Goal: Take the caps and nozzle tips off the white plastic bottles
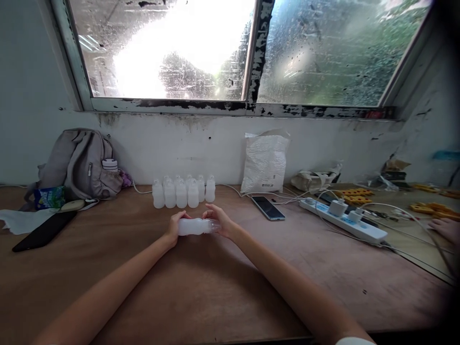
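A frosted white baby bottle (194, 226) lies on its side in the air over the table, its clear top pointing right. My left hand (174, 229) is closed round the bottle's base end. Around the clear cap end curl the fingers of my right hand (220, 221). Just behind my hands, a cluster of similar white bottles (181, 193) stands upright in rows near the wall.
A grey backpack (86, 165) and a black phone-like slab (45, 231) lie at left. Behind on the right are a silvery pouch (266, 163), a phone (268, 208) and a power strip (343, 221) with cables. Another person's hand (445, 229) shows at far right by yellow parts (434, 209).
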The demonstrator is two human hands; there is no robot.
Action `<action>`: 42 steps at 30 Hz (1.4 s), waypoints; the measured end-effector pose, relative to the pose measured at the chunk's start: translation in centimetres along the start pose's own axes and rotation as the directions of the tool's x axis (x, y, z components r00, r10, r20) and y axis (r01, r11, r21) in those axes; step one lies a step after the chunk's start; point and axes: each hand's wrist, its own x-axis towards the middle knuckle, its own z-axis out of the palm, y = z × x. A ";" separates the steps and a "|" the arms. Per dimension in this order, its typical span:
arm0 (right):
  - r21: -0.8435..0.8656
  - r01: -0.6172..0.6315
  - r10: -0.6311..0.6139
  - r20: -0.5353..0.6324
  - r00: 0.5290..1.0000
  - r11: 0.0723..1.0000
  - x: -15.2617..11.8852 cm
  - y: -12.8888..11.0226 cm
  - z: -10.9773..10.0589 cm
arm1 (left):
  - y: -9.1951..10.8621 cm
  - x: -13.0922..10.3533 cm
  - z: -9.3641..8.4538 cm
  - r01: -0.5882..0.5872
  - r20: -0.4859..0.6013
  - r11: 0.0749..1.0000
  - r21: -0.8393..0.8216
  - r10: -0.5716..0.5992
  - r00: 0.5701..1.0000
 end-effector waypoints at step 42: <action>-0.454 0.394 -0.368 0.148 0.918 0.799 -9.2 4.9 2.6 | -0.4 -11.5 -0.3 -0.963 0.568 0.179 0.201 0.780 0.264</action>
